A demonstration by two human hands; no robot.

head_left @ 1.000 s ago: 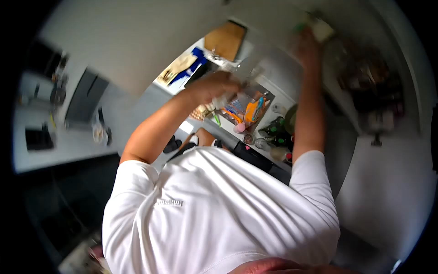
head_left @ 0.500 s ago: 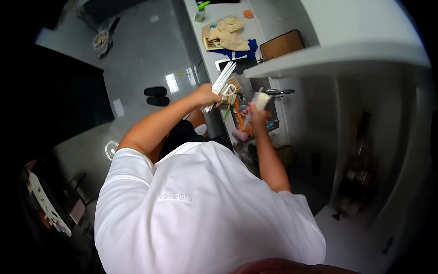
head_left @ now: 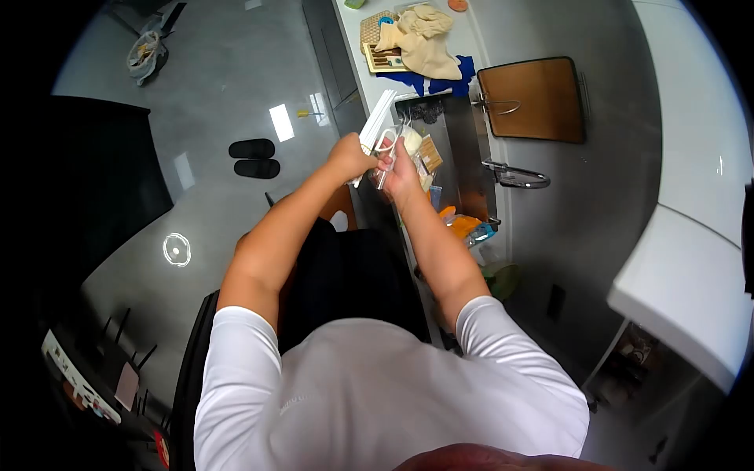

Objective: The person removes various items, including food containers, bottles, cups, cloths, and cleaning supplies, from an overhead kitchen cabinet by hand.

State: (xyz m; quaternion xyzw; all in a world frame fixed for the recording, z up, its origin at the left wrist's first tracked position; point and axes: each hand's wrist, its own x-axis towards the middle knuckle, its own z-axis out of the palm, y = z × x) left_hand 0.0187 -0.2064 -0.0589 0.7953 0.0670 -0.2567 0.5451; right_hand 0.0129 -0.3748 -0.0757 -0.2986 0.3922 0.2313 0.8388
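My left hand (head_left: 349, 159) is closed round a bundle of long white sticks (head_left: 378, 119), which point up and to the right. A white loop like a scissors handle (head_left: 386, 140) shows by the sticks, between the hands. My right hand (head_left: 402, 170) has come up against the left, its fingers closed on a clear plastic piece (head_left: 382, 179) that is partly hidden by them. A round whitish thing (head_left: 411, 140) shows just beyond the right fingers. Both hands are over the front edge of the sink (head_left: 453, 137).
Wooden pieces (head_left: 430, 155) and orange and blue packets (head_left: 465, 226) lie in and by the sink. A faucet (head_left: 514, 175) juts out behind, with a brown board (head_left: 532, 100) against the wall. Beige cloth (head_left: 428, 43) and blue cloth (head_left: 463, 74) lie on the counter. Black slippers (head_left: 254, 159) are on the floor.
My right hand has moved left from over the sink to meet my left hand, bringing the clear piece along. The left hand still grips the white sticks. The view has shifted.
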